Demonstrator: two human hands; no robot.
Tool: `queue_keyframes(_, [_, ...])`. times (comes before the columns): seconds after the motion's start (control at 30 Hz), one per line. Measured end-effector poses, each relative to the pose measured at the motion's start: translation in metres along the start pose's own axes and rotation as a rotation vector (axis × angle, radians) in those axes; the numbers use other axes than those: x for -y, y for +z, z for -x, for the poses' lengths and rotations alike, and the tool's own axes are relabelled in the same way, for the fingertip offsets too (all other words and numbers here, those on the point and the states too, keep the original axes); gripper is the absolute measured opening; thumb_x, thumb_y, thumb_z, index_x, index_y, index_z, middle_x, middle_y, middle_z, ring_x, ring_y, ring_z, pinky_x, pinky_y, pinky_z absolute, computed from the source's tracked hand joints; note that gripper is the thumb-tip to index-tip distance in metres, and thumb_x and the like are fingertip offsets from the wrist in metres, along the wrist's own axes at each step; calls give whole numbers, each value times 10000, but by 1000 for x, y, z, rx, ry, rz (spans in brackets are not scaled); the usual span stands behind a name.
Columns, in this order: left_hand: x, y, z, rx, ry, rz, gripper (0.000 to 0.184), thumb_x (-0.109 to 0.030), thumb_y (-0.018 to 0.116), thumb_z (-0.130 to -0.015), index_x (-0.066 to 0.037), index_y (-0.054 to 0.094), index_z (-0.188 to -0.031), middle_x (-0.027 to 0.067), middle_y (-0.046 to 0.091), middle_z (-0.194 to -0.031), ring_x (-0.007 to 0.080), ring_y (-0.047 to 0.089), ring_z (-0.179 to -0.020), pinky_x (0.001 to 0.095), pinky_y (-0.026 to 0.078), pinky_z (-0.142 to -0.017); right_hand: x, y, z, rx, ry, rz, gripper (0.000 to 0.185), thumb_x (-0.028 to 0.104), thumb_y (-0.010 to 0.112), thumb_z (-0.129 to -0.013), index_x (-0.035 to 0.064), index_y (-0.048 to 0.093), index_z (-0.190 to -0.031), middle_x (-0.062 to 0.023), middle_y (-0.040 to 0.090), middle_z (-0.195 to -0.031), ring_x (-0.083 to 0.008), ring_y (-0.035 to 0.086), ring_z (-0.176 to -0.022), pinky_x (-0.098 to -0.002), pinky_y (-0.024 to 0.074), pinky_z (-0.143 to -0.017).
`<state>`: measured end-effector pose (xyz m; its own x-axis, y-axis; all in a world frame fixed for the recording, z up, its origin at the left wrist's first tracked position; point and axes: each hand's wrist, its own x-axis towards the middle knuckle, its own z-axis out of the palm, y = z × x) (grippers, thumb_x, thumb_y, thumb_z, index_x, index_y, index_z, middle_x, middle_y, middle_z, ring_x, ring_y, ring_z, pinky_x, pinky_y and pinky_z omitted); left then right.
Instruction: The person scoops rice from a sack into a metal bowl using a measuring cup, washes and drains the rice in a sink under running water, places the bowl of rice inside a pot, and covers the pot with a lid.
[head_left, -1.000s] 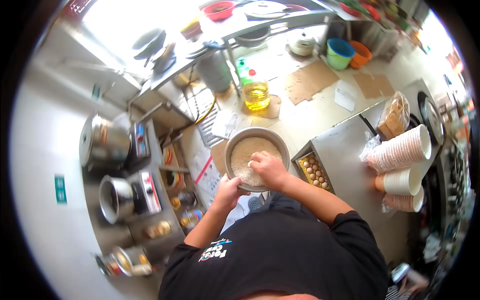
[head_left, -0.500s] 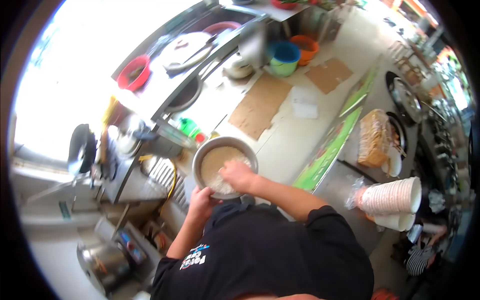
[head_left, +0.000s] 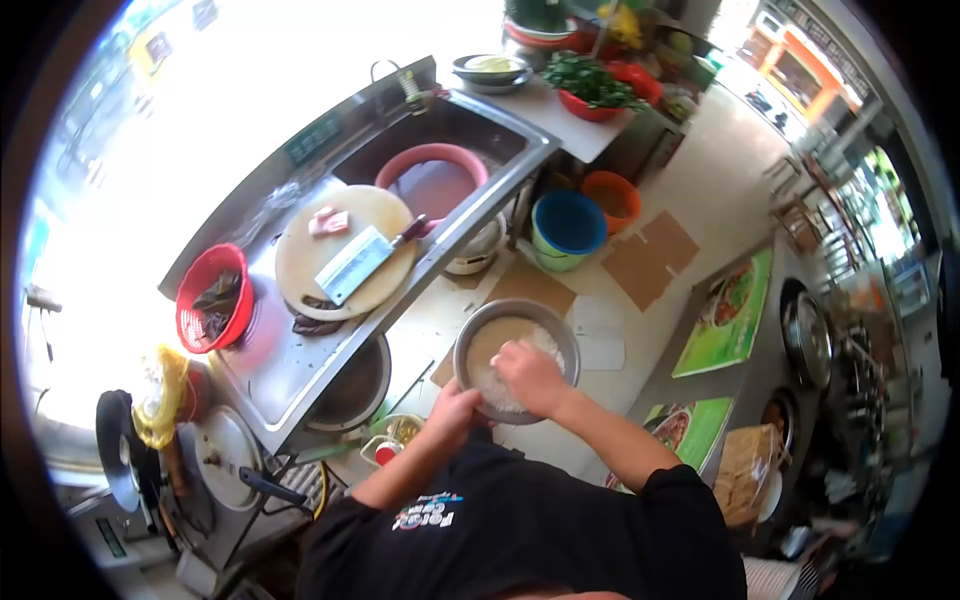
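A round metal bowl point(head_left: 566, 385) is held in front of my body, with white rice point(head_left: 490, 383) and cloudy water point(head_left: 500, 335) in it. My left hand point(head_left: 457, 410) is closed around the bowl's near left rim. Inside the bowl, my right hand point(head_left: 530, 378) has its fingers curled into the rice at the right side; the fingertips are partly hidden.
Ahead on the left is a steel sink point(head_left: 480, 110) with a pink basin point(head_left: 437, 152). On its drainboard, a cleaver point(head_left: 355, 265) lies on a round cutting board point(head_left: 300, 255) beside a red basket point(head_left: 240, 325). Buckets, including a blue one point(head_left: 568, 222), stand on the floor.
My view has shifted, bringing the sink, cutting board and cleaver into fuller sight. The bowl sits further right in view. My left hand still grips it, and my right hand remains in the rice.
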<state>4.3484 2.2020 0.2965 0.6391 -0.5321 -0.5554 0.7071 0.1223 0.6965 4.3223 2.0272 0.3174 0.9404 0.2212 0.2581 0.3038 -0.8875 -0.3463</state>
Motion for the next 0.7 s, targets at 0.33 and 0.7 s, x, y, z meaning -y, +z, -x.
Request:
queue_keyframes(0.33, [-221, 14, -198, -146, 180, 209, 349, 1, 469, -789, -4, 495, -1137, 124, 599, -918, 239, 631, -703, 354, 541, -545, -154, -33, -297, -124, -128, -192, 95, 79, 588, -797, 52, 603, -886, -110, 588, -809, -315, 565, -790, -429, 463, -688])
queue_keyframes(0.7, [-282, -27, -445, -664, 79, 474, 324, 16, 471, -769, -8, 512, -1089, 110, 602, -879, 226, 622, -666, 332, 545, -495, -357, 120, -521, 535, -277, -395, 165, 153, 522, -850, 62, 645, -912, -182, 634, -919, -358, 605, -888, -460, 476, -768])
